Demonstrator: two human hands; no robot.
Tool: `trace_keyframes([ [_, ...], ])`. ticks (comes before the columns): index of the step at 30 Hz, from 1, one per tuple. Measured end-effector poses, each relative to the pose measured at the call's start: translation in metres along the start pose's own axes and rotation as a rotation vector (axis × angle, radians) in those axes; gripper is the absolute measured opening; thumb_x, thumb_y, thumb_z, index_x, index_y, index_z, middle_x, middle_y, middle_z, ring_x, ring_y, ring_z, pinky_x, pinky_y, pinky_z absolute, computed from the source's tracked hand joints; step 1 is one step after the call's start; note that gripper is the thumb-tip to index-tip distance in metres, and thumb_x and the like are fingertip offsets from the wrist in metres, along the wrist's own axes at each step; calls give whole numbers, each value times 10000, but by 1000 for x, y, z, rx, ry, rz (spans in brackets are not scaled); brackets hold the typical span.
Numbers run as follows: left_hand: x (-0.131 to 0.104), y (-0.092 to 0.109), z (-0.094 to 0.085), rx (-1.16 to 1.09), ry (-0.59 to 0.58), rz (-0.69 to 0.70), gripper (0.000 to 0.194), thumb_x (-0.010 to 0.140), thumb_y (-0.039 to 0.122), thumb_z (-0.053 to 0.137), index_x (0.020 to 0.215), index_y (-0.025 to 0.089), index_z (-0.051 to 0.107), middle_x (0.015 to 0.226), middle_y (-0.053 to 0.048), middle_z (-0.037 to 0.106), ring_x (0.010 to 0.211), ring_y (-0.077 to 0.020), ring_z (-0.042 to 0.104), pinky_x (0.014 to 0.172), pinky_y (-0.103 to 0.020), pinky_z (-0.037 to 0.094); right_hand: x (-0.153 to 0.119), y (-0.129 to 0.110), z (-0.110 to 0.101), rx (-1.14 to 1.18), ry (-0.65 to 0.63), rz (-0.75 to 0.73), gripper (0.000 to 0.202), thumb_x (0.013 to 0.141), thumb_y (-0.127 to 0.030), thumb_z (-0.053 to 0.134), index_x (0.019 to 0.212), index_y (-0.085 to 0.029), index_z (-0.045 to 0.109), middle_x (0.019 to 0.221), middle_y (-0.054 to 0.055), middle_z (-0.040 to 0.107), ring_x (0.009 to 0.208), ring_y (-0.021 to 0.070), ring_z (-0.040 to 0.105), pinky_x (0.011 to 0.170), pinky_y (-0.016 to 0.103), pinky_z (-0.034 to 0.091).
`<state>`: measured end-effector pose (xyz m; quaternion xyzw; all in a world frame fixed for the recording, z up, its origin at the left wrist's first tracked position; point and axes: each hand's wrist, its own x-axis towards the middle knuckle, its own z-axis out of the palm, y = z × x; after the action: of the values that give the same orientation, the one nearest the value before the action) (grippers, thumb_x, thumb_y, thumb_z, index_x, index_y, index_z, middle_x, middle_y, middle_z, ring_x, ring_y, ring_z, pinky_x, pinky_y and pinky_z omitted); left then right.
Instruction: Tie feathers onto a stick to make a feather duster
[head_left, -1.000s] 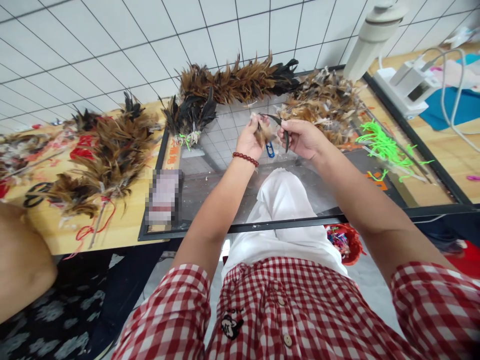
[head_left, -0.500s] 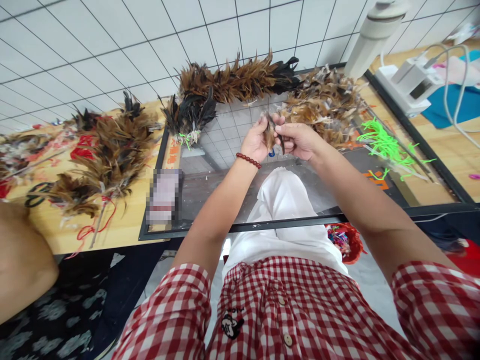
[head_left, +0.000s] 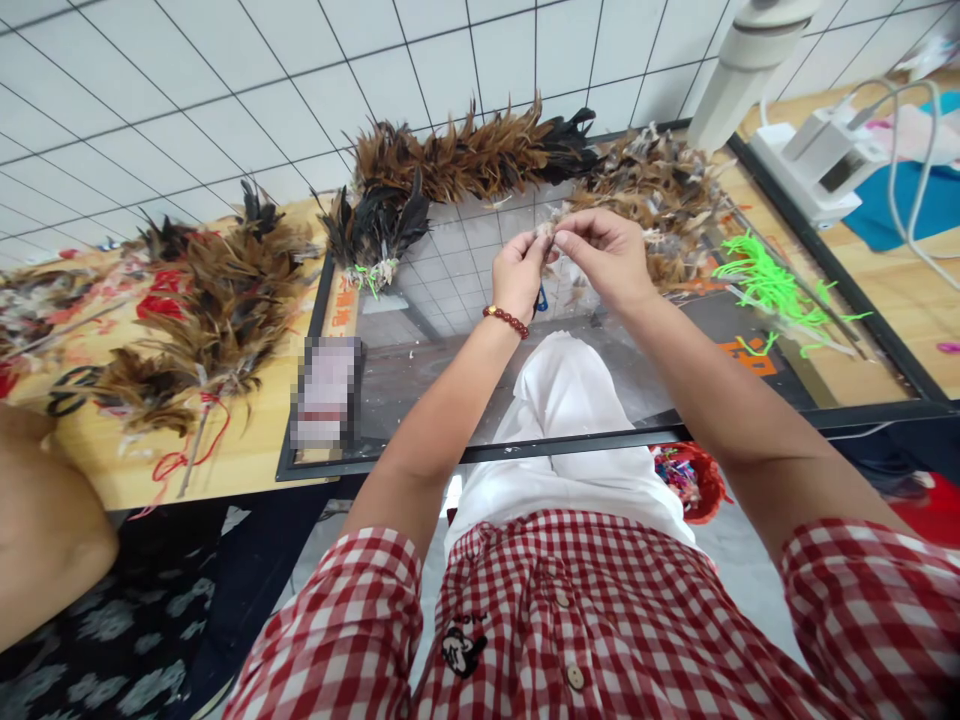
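Note:
My left hand [head_left: 517,275], above a beaded bracelet, is closed with thumb and fingers pinched around feathers [head_left: 550,236], which are mostly hidden by the fingers. My right hand [head_left: 609,262] pinches at the same spot, its fingertips meeting those of the left. Just below the hands a small blue object [head_left: 541,298] partly shows on the glass panel [head_left: 450,370]; its kind cannot be made out. Loose brown feathers [head_left: 652,200] lie heaped behind my right hand. A dark feather bundle with green ties [head_left: 386,235] lies to the left.
A long feather garland [head_left: 465,155] lies along the wall. Bright green strings [head_left: 776,285] and a white cylinder [head_left: 739,85] are at right, by a power strip with chargers [head_left: 817,165]. A phone-like blurred object [head_left: 326,390], more feathers [head_left: 232,290] and another person's arm [head_left: 45,530] are at left.
The hands have come together at the fingertips. My right hand has turned and risen slightly, and the brown and dark feathers seen between the hands are now mostly covered by the fingers.

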<state>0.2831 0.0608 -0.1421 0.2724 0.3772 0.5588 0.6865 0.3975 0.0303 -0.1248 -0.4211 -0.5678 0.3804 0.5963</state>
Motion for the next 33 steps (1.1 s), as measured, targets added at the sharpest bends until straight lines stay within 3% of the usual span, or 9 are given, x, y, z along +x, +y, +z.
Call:
trace_keyframes([
  [4, -4, 2, 2, 49, 10, 15, 126, 865, 313, 764, 936, 211, 741, 809, -5, 725, 951, -148, 725, 858, -231, 548, 0, 3, -6, 10, 10, -38, 282, 795, -454, 811, 781, -215, 660, 784, 13, 626, 819, 167, 643, 772, 314, 553],
  [11, -2, 1, 1, 64, 12, 18, 60, 888, 265, 736, 880, 208, 719, 783, 13, 708, 901, -125, 716, 824, -211, 531, -2, -1, -6, -28, 0, -23, 298, 757, -458, 843, 804, -227, 659, 813, 14, 621, 827, 174, 644, 766, 315, 550],
  [20, -7, 1, 5, 58, -13, -13, 105, 878, 285, 751, 841, 198, 706, 745, 8, 690, 886, -135, 712, 819, -223, 527, 3, 4, -9, -66, 55, 0, 324, 804, -472, 793, 749, -217, 600, 750, 4, 590, 797, 157, 630, 714, 286, 533],
  [25, -5, 0, 4, 74, -8, 10, 138, 860, 261, 767, 769, 196, 686, 675, 19, 653, 816, -118, 694, 784, -206, 515, 0, -1, -8, -48, -18, 4, 338, 743, -490, 846, 785, -224, 642, 832, 21, 616, 823, 174, 646, 740, 315, 552],
  [33, -12, 0, 5, 86, -58, -15, 188, 872, 334, 762, 796, 184, 678, 633, 22, 615, 786, -120, 695, 719, -195, 506, 9, 17, -14, 51, 50, -63, 305, 759, -441, 849, 762, -209, 650, 809, 8, 622, 877, 168, 638, 724, 282, 528],
])
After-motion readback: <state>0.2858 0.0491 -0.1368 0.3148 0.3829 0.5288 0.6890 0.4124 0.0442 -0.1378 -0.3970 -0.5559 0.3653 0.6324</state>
